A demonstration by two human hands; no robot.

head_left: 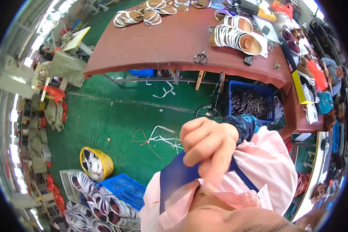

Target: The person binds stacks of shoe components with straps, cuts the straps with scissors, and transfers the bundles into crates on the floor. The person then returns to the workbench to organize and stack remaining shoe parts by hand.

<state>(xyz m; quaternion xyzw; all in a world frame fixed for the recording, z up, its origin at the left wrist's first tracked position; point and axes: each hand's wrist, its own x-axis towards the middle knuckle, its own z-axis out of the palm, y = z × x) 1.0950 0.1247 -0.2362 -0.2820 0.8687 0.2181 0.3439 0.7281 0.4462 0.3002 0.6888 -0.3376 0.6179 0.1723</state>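
My right hand (210,145) is raised in front of my chest, near the collar of the pink shirt (266,158). Its fingers are loosely curled except one, which stretches down towards my collar and is a little blurred. Nothing shows in this hand. A dark patterned sleeve cuff (241,127) covers the wrist. Below and behind the hand is a dark blue apron (178,174). My left hand is out of sight.
Ahead stands a red-brown table (154,42) bearing scissors (200,57) and strappy sandal uppers (236,38). A blue crate (272,91) holds dark strips below. White scraps (162,135), a yellow basket (109,160) and piled shoes (100,207) lie on the floor. A person (332,73) is far right.
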